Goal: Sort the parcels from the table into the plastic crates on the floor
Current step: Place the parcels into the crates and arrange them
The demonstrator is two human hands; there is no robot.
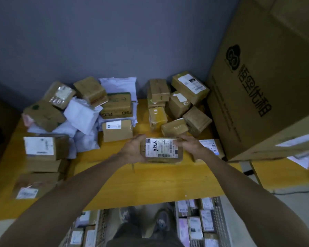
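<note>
Parcel: small brown taped cardboard parcel point(161, 150), dead centre of the frame, at the yellow wooden table point(150, 180); resting or lifted, cannot tell.
Long axis: left to right across the frame, broad face up to the camera.
Look: white barcode label covers the top, handwritten "7936" lying sideways.
Left hand point(132, 148): curled round the parcel's left end.
Right hand point(189, 142): fingers clasp its upper right edge.
Crates: grey perforated plastic crate point(219, 220), bottom right, holding labelled parcels.
</note>
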